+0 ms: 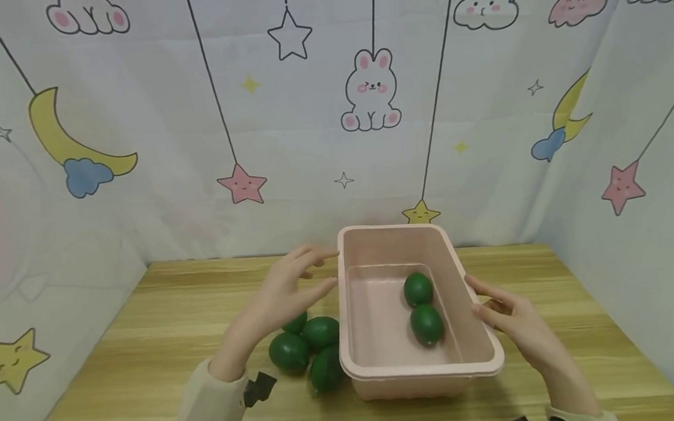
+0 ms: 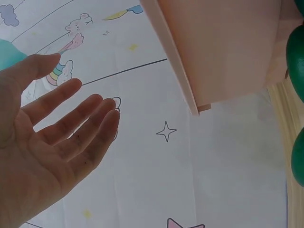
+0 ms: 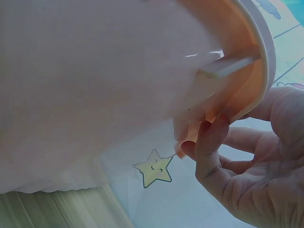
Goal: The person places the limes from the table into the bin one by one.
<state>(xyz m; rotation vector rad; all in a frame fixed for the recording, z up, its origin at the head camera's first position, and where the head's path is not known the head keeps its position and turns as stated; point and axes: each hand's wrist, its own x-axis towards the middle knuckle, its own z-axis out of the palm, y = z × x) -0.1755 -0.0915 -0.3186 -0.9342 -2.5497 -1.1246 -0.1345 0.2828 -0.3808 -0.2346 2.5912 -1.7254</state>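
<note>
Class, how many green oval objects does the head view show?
6. Two glossy dark-green oval objects lie inside the pink rectangular plastic bin; four more sit on the wood-grain tabletop, left of it. The bin or left forearm may hide others.

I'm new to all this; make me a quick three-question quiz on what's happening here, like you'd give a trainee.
1. How many green oval objects lie inside the pink bin?
2. True or false: the right hand touches the bin's rim.
3. From the person's viewpoint, where are the green oval objects outside the bin? A) Right of it; B) Left of it; C) Beyond its far end.

Key: 1. Two. 2. True. 3. B.
</note>
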